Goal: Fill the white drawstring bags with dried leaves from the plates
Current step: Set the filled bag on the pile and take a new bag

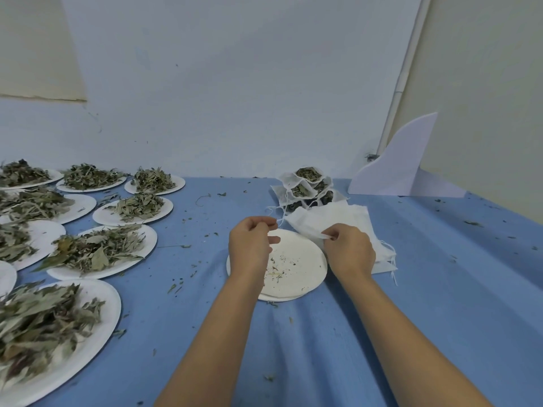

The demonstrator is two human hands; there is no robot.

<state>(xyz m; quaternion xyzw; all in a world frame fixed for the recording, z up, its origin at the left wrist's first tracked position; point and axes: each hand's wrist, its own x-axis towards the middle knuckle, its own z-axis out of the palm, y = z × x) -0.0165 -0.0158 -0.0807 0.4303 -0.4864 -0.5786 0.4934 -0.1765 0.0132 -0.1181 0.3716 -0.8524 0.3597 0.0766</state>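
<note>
A white plate (pixel 296 270) with only leaf crumbs lies in the middle of the blue table. My left hand (pixel 251 248) hovers over its left side and pinches a thin white drawstring. My right hand (pixel 349 249) pinches the edge of an empty white drawstring bag (pixel 335 220), the top one of a flat stack just right of the plate. Behind the stack sits a pile of filled bags (pixel 307 186) with dried leaves showing through. Several plates heaped with dried leaves (pixel 100 251) cover the left of the table.
A white angled board (pixel 402 165) stands at the back right against the wall. Leaf bits are scattered over the blue tablecloth (pixel 440 304). The nearest leaf plate (pixel 53 327) sits at the lower left by the table's front.
</note>
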